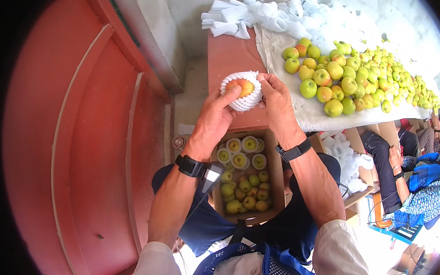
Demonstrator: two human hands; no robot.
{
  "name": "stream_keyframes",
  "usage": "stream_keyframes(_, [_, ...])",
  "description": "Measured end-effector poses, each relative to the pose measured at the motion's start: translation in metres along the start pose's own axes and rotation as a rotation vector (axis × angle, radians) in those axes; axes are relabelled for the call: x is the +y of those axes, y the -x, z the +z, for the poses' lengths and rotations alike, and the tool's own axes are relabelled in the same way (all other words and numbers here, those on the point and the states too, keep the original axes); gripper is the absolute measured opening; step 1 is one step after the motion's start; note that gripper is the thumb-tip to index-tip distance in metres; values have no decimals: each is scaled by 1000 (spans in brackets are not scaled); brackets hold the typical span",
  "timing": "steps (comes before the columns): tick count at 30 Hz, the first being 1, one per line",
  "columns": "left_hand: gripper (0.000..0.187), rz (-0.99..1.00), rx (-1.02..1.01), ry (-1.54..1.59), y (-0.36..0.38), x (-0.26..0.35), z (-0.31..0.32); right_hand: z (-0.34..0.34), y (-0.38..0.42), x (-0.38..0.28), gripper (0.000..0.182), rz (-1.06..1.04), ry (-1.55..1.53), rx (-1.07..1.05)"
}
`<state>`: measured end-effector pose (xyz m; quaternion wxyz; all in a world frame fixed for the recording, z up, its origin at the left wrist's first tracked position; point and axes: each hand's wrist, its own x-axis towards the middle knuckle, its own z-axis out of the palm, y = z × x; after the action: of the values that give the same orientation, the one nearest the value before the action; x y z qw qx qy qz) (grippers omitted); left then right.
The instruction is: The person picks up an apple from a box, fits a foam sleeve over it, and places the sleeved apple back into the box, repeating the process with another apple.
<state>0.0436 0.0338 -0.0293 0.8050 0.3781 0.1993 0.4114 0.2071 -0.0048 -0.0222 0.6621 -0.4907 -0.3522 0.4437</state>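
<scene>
A reddish-yellow apple [243, 85] sits partly inside a white foam net [243, 103], held up over the red table's edge. My left hand [215, 111] is closed around its left side, thumb pressed on the bare part of the apple. With finger and thumb, my right hand [278, 96] pinches the right rim of the net. Below, between my knees, stands an open cardboard box [279, 176]. Netted apples [239, 161] fill its far part, and bare apples [247, 191] lie in the near part.
Many loose apples [349, 84] cover a pale cloth [308, 115] on the table. White foam nets [281, 16] are heaped at the back, with more nets [345, 161] in a box at right. A seated person [426, 193] is at far right; a red door [95, 146] stands left.
</scene>
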Motion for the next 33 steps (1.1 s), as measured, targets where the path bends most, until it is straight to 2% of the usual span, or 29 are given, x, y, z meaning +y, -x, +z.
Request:
stream_keyframes(6, [53, 83, -47, -127, -2, -3, 0, -5, -1, 8, 21, -7, -33, 37])
stream_keyframes(12, [55, 58, -28, 39, -6, -11, 5, -6, 3, 6, 23, 8, -79, 84])
stream_keyframes(17, [55, 36, -33, -181, -3, -13, 13, -7, -1, 0, 32, 23, -156, 181])
stream_keyframes(19, [57, 53, -41, -207, -1, -14, 18, -10, -7, 5, 36, -83, -149, 230])
stream_keyframes(23, [59, 51, -100, -270, 2, -18, 20, -10, -10, 11, 38, -144, -105, 296])
stream_keyframes(29, [56, -83, -100, -77, 2, -19, 21, -10, -10, 8, 39, -212, -29, 375])
stream_keyframes(33, [55, -92, -96, 4, 4, -18, 24, -9, -9, 7, 39, -268, 50, 370])
